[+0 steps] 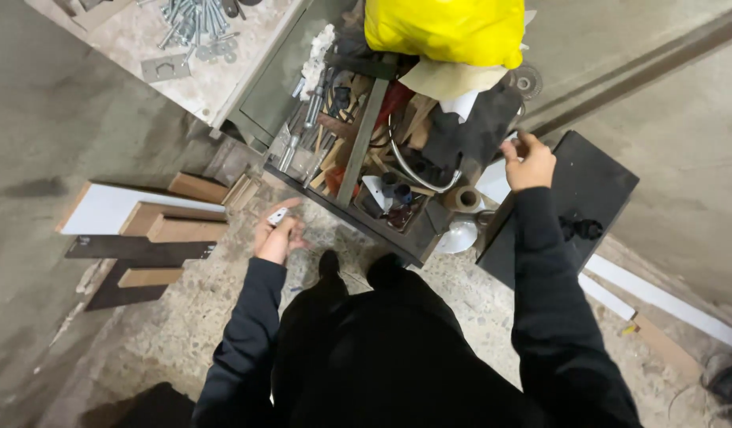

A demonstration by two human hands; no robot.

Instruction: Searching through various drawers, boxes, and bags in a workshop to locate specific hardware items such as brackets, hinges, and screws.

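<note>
- Left hand (277,236) fingers pinch a small white plate (278,215), long axis tilted up-right toward the drawer (358,143).
- Right hand (528,163) fingers curl over the drawer's right edge; contents unclear.

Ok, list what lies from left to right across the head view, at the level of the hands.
White flat board → stacked brown wooden offcuts → left hand pinching a small white piece → cluttered dark metal tool tray → right hand → black flat panel.
</note>
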